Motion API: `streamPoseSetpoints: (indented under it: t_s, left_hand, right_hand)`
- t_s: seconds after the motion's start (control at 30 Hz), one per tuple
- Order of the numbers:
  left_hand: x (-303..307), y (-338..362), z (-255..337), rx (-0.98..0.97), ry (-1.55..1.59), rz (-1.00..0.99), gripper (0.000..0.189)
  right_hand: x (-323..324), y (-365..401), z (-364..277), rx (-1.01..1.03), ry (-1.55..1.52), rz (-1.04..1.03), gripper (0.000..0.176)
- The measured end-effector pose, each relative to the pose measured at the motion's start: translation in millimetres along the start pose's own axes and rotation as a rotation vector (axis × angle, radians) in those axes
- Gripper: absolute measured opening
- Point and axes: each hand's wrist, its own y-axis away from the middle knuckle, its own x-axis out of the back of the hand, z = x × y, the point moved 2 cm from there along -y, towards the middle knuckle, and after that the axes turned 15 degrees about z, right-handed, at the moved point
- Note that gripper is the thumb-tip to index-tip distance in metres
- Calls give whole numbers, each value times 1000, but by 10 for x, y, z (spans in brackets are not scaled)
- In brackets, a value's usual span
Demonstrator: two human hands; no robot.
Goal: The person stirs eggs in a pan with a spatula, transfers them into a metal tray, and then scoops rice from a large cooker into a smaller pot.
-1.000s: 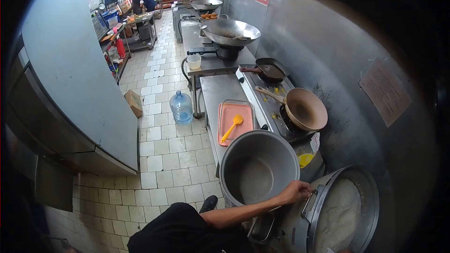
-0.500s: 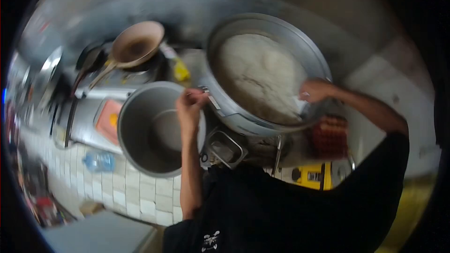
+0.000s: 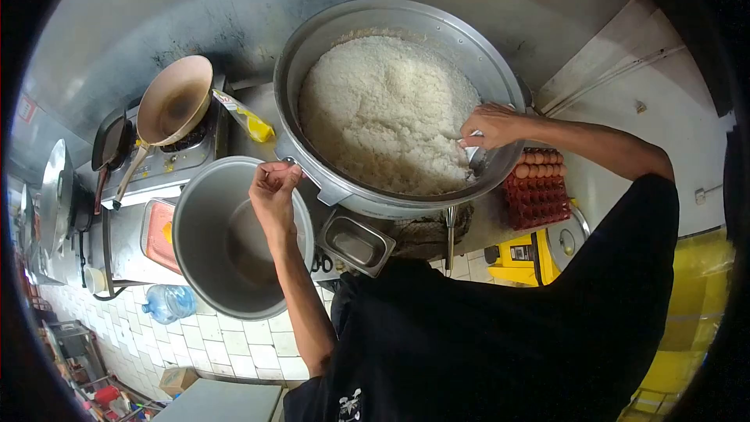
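Observation:
A big metal rice cooker (image 3: pixel 308 70) stands full of white cooked rice (image 3: pixel 383 109). My right hand (image 3: pixel 488 125) reaches in at its right rim, closed on a white scoop (image 3: pixel 471 154) that is mostly hidden by the fingers and the rice. Left of the cooker stands a large empty grey pot (image 3: pixel 203 266). My left hand (image 3: pixel 273 187) is closed on that pot's upper right rim, close to the cooker's wall.
A beige pan (image 3: pixel 176 101) sits on the stove at the left, with a yellow bottle (image 3: pixel 250 121) beside it. A red egg tray (image 3: pixel 535 184) lies right of the cooker. A small steel container (image 3: pixel 355 241), an orange tray (image 3: pixel 160 233) and a water jug (image 3: pixel 168 302) are below.
My view has swung from the kitchen aisle to straight over the cooker. My right hand has come in at the rice and taken the scoop. My left hand stays by the empty pot's rim.

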Motion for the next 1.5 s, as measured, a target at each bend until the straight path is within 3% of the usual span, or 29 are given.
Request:
streamPoseSetpoints:
  t_s: [0.3,0.53,0.8,0.93,1.03,1.1,1.23,1.27,1.33,1.43,1.5]
  left_hand:
    - [-22,66,6,23,-1,62,16]
    - [3,66,18,34,6,31,16]
    - [125,101,133,12,-131,1,12]
    - [561,273,371,-129,-190,148,10]
    - [1090,421,499,-383,-288,439,16]
    - [1499,536,546,-364,-442,688,21]
    - [2424,592,169,-412,-667,875,38]
    - [2576,571,28,-192,-447,820,48]
    - [2636,577,-81,-126,-257,692,49]
    - [2555,598,-102,-205,-134,701,47]
    - [2499,668,-30,-106,102,737,47]
  right_hand:
    - [80,33,-69,68,-130,63,29]
    - [169,-19,-56,32,-60,6,21]
    - [128,-148,204,42,-340,74,17]
    - [333,-233,284,13,-361,210,11]
    - [530,-281,259,-5,-298,333,9]
    - [571,-322,252,-92,-372,404,8]
    - [656,-429,-281,-233,-589,568,13]
    - [693,-484,-426,-301,-598,539,13]
    - [726,-582,-822,-366,-671,493,14]
    - [560,-789,-1745,-372,-851,474,15]
    - [340,-921,-2263,-374,-948,406,18]
